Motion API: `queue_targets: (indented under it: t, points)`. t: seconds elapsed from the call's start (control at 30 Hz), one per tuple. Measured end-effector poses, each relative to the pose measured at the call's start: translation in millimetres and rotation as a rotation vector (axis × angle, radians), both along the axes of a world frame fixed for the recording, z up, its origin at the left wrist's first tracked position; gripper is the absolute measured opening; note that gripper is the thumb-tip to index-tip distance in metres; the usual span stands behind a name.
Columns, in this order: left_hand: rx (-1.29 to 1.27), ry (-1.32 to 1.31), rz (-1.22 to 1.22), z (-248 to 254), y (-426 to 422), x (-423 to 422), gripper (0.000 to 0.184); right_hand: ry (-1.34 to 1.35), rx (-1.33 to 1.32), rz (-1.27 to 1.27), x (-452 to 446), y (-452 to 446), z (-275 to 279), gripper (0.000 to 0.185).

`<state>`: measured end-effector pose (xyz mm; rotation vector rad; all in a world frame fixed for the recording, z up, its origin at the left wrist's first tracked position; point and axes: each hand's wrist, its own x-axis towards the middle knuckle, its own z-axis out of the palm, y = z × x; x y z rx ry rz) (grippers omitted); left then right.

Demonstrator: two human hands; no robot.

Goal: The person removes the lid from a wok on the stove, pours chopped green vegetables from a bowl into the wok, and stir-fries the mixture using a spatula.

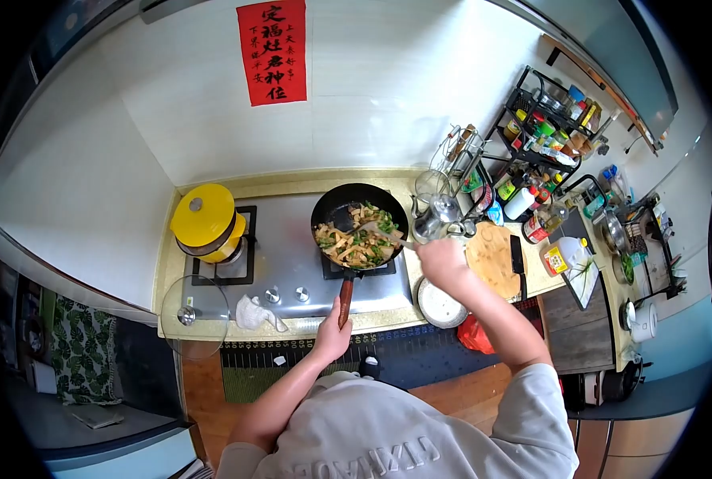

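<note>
A black frying pan (329, 199) with a brown handle sits on the right burner. In it lies a mix of pale brown strips and green pieces, the food (362, 254). My left hand (334, 337) is wrapped round the pan's handle, near its end. Over the pan's right rim, my right hand (442, 260) grips a metal spatula (389, 235), whose blade rests among the food. The lower end of the spatula's handle is hidden in my fist.
A yellow pot (202, 215) stands on the left burner, with a glass lid (212, 305) and white cloth (257, 314) in front. To the right are a white plate (442, 307), round cutting board (491, 259), cleaver (518, 259), oil jug (565, 254) and spice rack (543, 132).
</note>
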<state>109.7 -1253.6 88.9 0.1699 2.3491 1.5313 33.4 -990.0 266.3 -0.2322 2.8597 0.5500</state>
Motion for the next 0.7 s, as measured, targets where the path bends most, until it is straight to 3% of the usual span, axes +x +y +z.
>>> queue_targets:
  t: [0.17,0.27,0.37,0.43,0.47,0.7]
  points:
    - [0.017,-0.011,0.001,-2.5,-0.7,-0.3,0.074,0.124,0.002,-0.002,34.6,28.3,64.3,0.029]
    - [0.007,-0.027,-0.007,3.8,-1.6,-0.2,0.074,0.137,0.006,0.044,56.1,26.5,83.4,0.020]
    - [0.007,-0.029,-0.016,5.4,-1.2,-0.5,0.075,0.028,0.107,0.020,64.4,18.1,59.1,0.035]
    - [0.002,-0.035,-0.019,6.7,-1.6,-0.5,0.075,-0.004,0.106,-0.025,61.0,8.5,28.7,0.023]
    - [-0.003,-0.044,-0.023,9.7,-1.9,-0.4,0.076,-0.037,0.112,-0.045,57.0,7.9,7.7,0.037]
    - [-0.007,0.044,-0.024,-0.1,-1.4,-0.1,0.075,0.122,-0.208,-0.212,43.8,-6.2,-87.9,0.043]
